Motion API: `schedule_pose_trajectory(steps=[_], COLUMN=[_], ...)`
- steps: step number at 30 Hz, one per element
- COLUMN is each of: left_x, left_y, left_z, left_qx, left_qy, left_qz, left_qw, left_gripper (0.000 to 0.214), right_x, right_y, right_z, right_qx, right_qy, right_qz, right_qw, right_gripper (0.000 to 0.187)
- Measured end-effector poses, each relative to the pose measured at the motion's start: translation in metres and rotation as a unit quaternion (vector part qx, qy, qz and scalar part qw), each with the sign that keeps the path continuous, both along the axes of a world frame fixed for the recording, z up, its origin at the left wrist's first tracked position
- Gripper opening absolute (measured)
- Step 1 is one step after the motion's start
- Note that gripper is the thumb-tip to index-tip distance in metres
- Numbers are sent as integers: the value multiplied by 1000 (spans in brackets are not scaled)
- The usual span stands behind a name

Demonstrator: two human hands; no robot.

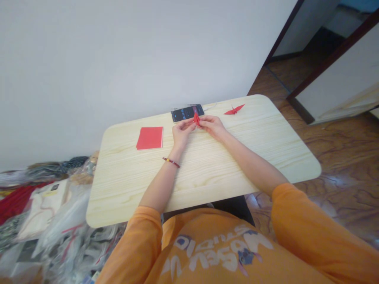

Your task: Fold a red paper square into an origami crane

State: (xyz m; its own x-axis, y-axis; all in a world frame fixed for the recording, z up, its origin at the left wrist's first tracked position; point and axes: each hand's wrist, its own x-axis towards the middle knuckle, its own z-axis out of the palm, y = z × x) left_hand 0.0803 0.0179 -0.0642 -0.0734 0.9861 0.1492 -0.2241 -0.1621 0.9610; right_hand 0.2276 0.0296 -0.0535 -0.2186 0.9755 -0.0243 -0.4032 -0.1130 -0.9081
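Note:
My left hand [182,132] and my right hand [211,125] meet at the far middle of the light wooden table [207,173]. Both pinch a small folded piece of red paper [196,118], which stands upright between the fingertips. A black phone [187,113] with a lit screen lies just behind the hands. To the left lies a flat stack of red square paper [150,138]. A finished red paper crane [234,110] sits at the far right of the table.
A white wall rises directly behind the table. Bags, cloth and plastic packets [44,209] are piled on the floor at the left. Wooden floor and a doorway [310,47] lie to the right. A white cable [211,106] runs from the phone.

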Motion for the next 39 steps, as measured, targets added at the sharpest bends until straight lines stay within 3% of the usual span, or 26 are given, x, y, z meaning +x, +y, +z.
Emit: schedule_pose_trajectory(steps=[11, 23, 31, 39], left_x=[4, 8, 7, 5], left_y=[-9, -15, -17, -17], left_z=[4, 6, 5, 4], left_qx=[60, 95, 99, 109], left_qy=[94, 108, 130, 155], left_qz=[66, 117, 131, 126], left_qw=[992, 983, 978, 974], left_gripper=[17, 13, 14, 13], right_x=[0, -3, -3, -3], right_y=[1, -1, -1, 0], right_z=[-4, -2, -2, -5], right_qx=[22, 19, 40, 38], right_qy=[-35, -23, -38, -45], right_qz=[-8, -35, -57, -57], right_qw=[999, 999, 997, 997], right_gripper=[33, 32, 20, 20])
